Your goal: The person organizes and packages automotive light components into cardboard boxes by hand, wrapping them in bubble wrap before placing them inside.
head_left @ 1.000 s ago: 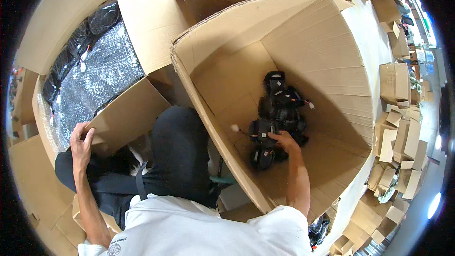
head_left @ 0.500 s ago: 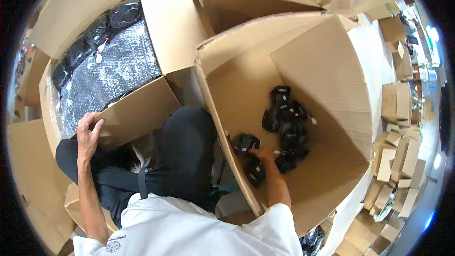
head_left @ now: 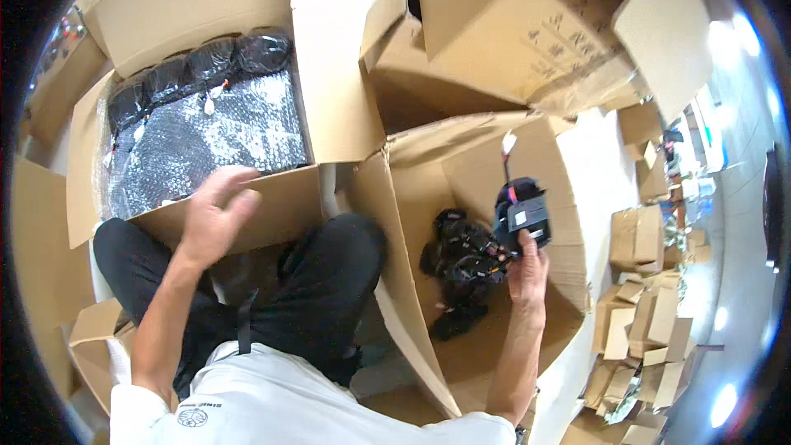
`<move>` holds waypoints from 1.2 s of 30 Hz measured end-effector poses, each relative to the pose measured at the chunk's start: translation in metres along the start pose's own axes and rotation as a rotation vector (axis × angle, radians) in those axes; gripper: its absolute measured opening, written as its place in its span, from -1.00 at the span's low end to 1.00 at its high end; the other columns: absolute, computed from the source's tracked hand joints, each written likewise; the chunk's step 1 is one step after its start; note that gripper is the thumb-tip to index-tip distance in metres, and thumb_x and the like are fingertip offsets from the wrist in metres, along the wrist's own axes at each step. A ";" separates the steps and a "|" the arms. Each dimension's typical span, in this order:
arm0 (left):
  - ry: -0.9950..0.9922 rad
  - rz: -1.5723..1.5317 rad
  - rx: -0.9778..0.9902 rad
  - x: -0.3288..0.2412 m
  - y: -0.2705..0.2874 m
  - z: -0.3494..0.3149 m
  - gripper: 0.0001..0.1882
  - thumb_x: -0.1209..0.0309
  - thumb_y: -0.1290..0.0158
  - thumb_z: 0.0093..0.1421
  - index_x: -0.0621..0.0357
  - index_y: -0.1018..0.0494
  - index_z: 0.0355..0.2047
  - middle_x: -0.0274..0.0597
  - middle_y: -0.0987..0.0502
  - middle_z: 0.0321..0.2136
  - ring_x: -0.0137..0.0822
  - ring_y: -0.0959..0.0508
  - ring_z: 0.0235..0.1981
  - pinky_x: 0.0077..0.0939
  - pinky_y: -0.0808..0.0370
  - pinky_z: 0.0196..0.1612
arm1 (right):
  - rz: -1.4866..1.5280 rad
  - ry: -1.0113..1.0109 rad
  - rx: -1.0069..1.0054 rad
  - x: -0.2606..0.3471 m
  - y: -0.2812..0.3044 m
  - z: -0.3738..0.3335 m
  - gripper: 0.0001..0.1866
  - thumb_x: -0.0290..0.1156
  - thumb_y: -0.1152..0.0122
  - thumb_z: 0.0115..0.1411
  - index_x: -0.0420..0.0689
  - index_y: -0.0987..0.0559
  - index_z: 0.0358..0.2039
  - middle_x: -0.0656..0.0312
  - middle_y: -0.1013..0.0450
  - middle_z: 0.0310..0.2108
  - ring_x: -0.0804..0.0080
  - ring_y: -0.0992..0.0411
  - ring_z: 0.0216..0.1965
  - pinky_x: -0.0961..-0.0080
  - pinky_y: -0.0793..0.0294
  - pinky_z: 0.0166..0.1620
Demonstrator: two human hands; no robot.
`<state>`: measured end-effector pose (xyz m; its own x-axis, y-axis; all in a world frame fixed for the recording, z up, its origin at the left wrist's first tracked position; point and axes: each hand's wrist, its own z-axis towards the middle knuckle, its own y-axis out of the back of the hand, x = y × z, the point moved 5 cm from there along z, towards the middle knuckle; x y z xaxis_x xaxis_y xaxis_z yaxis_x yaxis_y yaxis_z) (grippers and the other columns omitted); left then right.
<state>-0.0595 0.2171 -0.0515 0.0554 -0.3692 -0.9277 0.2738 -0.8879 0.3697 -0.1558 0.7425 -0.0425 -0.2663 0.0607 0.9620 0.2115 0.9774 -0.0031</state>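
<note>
My right hand (head_left: 529,272) holds up a black plastic unit (head_left: 524,218) over the large cardboard box on the right. The unit carries pale labels and a coloured wire that ends in a white connector. Below it, a heap of similar black units (head_left: 465,251) lies inside that large box (head_left: 404,313). My left hand (head_left: 218,218), slightly blurred, hovers with fingers apart near the front flap of the left carton (head_left: 276,198) and holds nothing. Bubble wrap (head_left: 206,136) fills this carton, with black wrapped units (head_left: 210,64) along its back.
My knees (head_left: 338,268) are between the two boxes. Another cardboard box (head_left: 503,25) stands open behind the right one. Several small cartons (head_left: 634,313) are piled at the far right, beside a grey floor (head_left: 733,280).
My right hand has come up from inside the large box with a black unit in it. My left hand has left the carton flap and moved right. The view has shifted.
</note>
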 end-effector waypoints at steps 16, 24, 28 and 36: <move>-0.177 -0.769 0.459 -0.039 0.036 -0.013 -0.25 0.35 -0.42 -0.02 0.26 -0.33 0.14 -0.15 -0.51 -0.06 -0.26 -0.48 0.04 -0.35 -0.41 0.14 | -0.083 -0.154 0.805 0.103 -0.418 -0.162 -0.68 -0.32 -0.29 0.28 -0.25 -0.56 -0.05 0.14 -0.60 -0.18 0.38 -0.60 -0.25 0.42 -0.65 -0.18; 0.246 -1.139 0.079 0.061 0.068 -0.071 -0.30 0.47 -0.34 0.00 0.26 -0.34 0.16 -0.18 -0.52 -0.01 -0.31 -0.50 0.01 -0.38 -0.42 0.15 | -0.691 -0.058 1.199 0.081 -0.519 -0.199 -0.61 -0.29 -0.40 0.19 -0.27 -0.61 -0.06 0.29 -0.58 -0.27 0.63 -0.49 -0.29 0.66 -0.48 -0.24; 0.298 -1.179 -0.129 0.098 0.092 -0.066 -0.38 0.52 -0.38 -0.04 0.26 -0.43 0.06 -0.24 -0.57 -0.08 -0.38 -0.56 -0.10 -0.41 -0.50 0.03 | -1.028 0.109 1.507 0.108 -0.527 -0.180 -0.65 -0.28 -0.43 0.14 -0.26 -0.65 -0.16 0.30 -0.58 -0.42 0.65 -0.44 -0.43 0.60 -0.46 -0.36; 0.495 -1.015 -0.409 0.071 0.122 -0.060 -0.38 0.51 -0.28 -0.06 0.37 -0.38 0.06 -0.18 -0.57 -0.22 -0.39 -0.57 -0.27 -0.47 -0.56 -0.16 | -1.421 1.490 0.986 0.117 -0.574 -0.246 -0.44 -0.31 -0.39 0.09 -0.26 -0.44 0.06 -0.02 -0.42 0.06 -0.09 -0.44 -0.01 0.11 -0.44 0.01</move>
<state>0.0357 0.0994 -0.0759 -0.0233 0.6733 -0.7390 0.6857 -0.5271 -0.5019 -0.0767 0.1387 0.1386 0.9734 -0.2160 -0.0759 0.0857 0.0366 0.9956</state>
